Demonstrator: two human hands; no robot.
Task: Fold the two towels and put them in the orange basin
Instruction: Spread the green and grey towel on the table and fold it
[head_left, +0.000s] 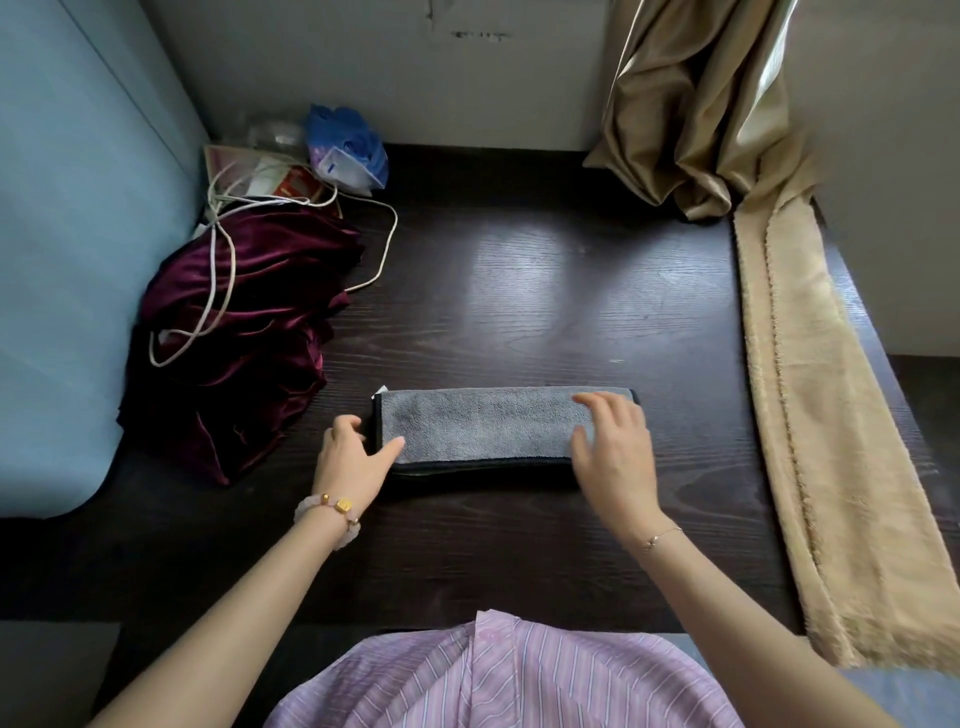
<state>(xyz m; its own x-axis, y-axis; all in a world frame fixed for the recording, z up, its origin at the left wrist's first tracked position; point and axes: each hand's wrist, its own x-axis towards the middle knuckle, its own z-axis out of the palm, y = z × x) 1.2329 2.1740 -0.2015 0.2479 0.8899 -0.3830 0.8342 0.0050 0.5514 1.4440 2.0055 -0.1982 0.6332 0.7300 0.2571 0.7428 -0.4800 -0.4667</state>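
Head view, nearest first: a pink striped shirt (493, 675) fills the bottom edge, and two bare forearms reach forward over the dark wooden tabletop (519, 312). The left wrist wears a beaded bracelet (332, 514), the right a thin chain.

The grey towel (483, 426) lies in front of the person, near the middle of the tabletop, folded into a long flat band with a dark border. The left hand (353, 457) is at its left short end. Its thumb lies on top of the towel and its fingers curl against the edge, but I cannot tell whether they pinch it. The right hand (615, 452) lies open on the right end, fingers spread and straight, palm down on the pile.

A beige towel (810, 415) stretches in a long strip along the right side of the tabletop, well apart from the grey one. To the left sits a heap of maroon velvet cloth (234, 338) with a white cord (218, 291) looped over it. Farther back is a blue plastic bag (345, 150) among small clutter in the left corner, and a tan curtain (691, 104) hangs down at the far right, its hem on the tabletop.
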